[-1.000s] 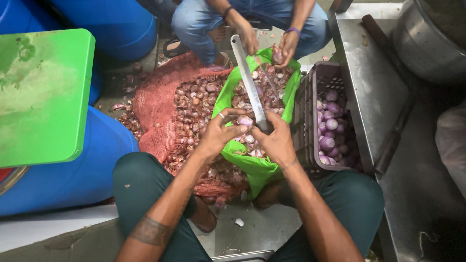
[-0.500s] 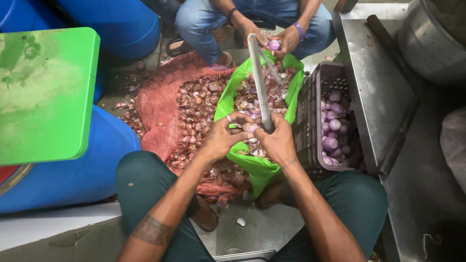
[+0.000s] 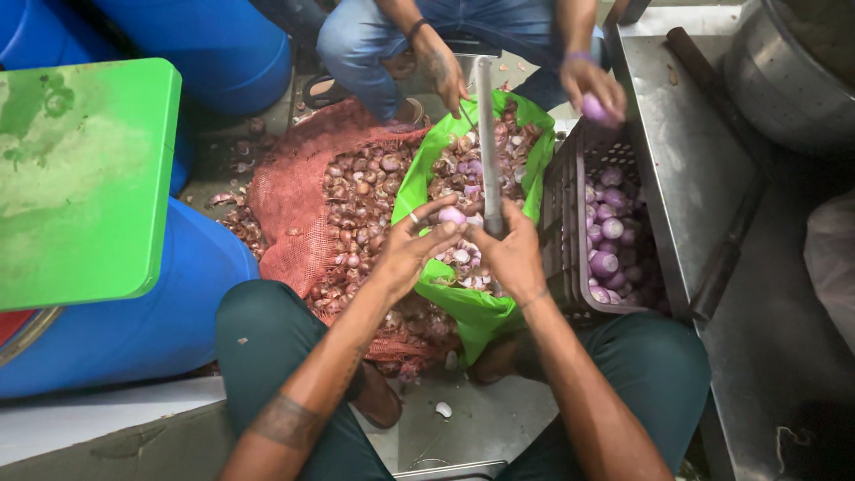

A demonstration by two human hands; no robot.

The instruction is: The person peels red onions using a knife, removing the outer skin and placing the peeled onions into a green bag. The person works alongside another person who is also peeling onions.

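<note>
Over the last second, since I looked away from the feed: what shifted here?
The knife swung from a left lean to upright in the right hand. The other person's hand lifted a peeled onion over the crate. The left hand still holds its onion.

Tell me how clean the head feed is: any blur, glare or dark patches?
Head view: both hands, left and right, and the knife are sharp; the co-worker's hand is motion-blurred; soft glare on the steel counter; lower right corner falls into shadow.

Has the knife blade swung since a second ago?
Yes. The knife in the right hand has swung from tilting up-left to near vertical, its tip now nearer the crate.
</note>
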